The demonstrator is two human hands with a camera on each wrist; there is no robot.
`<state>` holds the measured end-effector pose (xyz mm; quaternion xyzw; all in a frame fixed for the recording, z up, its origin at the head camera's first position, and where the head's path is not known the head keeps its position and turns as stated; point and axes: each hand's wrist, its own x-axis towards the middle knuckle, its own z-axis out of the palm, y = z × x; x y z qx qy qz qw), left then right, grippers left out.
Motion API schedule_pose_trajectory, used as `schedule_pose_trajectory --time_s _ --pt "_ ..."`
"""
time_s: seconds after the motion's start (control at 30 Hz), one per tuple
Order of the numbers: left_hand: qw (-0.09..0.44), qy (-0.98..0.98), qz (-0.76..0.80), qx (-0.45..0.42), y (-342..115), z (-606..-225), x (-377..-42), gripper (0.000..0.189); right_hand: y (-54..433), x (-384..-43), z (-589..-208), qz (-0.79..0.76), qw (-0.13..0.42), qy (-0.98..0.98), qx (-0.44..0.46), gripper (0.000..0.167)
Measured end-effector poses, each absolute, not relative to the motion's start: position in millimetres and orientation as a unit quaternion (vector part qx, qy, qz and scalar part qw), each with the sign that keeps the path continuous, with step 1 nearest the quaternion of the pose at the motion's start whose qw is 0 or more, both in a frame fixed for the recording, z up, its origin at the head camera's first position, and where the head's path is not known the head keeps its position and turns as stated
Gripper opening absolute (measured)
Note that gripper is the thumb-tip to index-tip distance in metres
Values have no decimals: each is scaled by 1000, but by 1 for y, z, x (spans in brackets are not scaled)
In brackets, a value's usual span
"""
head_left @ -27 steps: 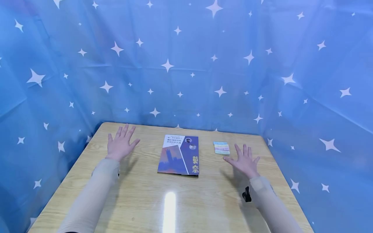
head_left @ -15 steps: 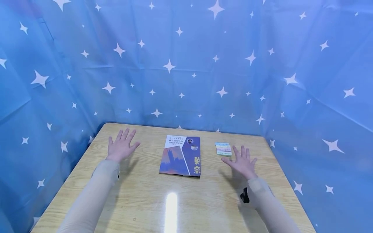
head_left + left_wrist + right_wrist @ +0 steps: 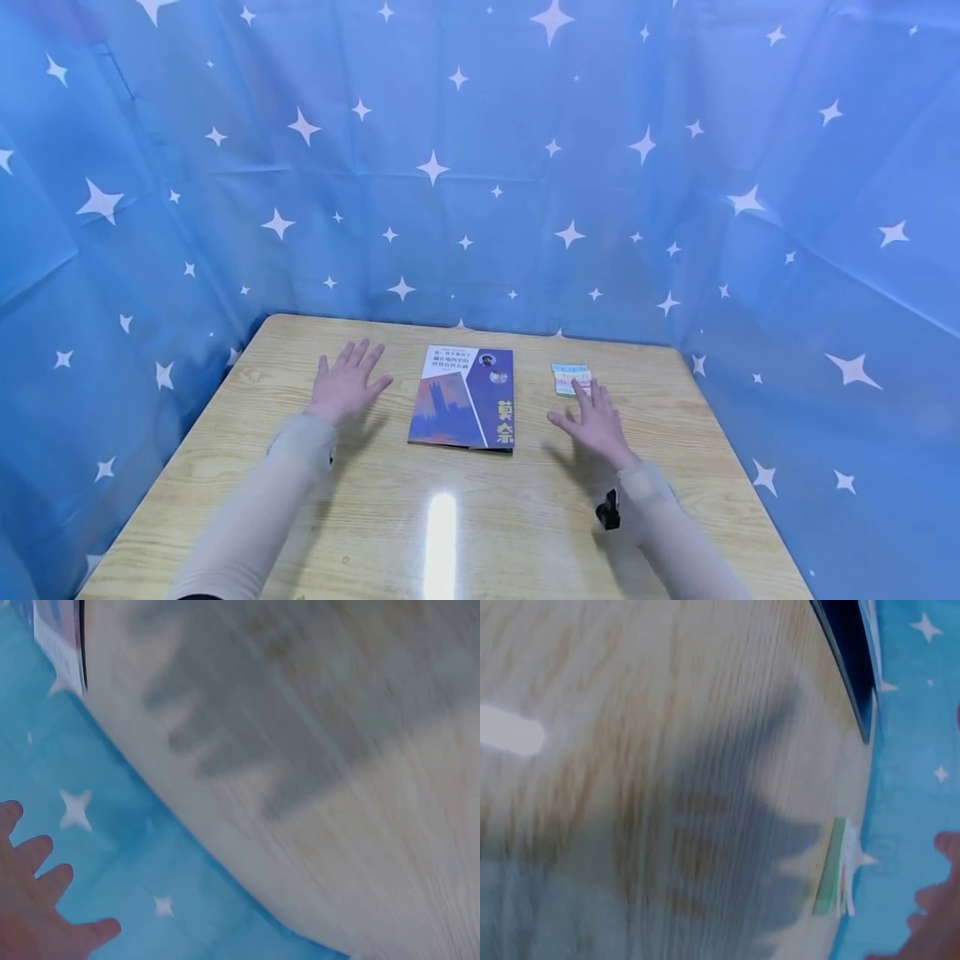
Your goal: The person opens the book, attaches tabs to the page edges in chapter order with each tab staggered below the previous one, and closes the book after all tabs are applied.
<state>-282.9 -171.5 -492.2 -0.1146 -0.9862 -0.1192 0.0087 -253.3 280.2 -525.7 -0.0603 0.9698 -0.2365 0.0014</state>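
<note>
A book [image 3: 452,408] with a purple, white and orange cover lies flat near the middle of the table, its edge also showing in the left wrist view [image 3: 63,637]. My left hand [image 3: 347,387] hovers to its left, fingers spread, casting a shadow on the wood. On the other side, my right hand [image 3: 597,425] is held above the table, fingers straight and spread. Its fingertips overlap the near edge of a small stack of sticky notes [image 3: 570,374] in the head view; the right wrist view shows the stack's green side [image 3: 829,870]. Both hands hold nothing.
The light wood table [image 3: 360,517] has a bright lamp reflection near its front. A blue curtain [image 3: 480,133] with white stars hangs behind the table and along both sides. A small black device [image 3: 608,510] sits at the right wrist.
My left hand has moved right, closer to the book. The right hand has shifted left, its fingertips now in front of the sticky notes. Book and notes stay in place.
</note>
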Motion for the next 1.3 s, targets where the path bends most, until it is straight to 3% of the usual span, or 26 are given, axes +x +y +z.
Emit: schedule_pose_trajectory --time_s 0.3,0.53,0.87,1.3 --pt "-40 -977 -132 -162 -126 -519 -257 71 239 -229 -549 -274 87 945 -153 88" --pt "-59 -968 -130 -206 -101 -531 -253 79 217 -224 -555 -264 126 943 -162 82" --pt "-75 -956 -140 -246 -76 -545 -252 96 212 -224 -558 -266 110 946 -152 71" --pt "-67 -954 -148 -251 -57 -541 -263 87 220 -231 -559 -276 93 946 -141 63"
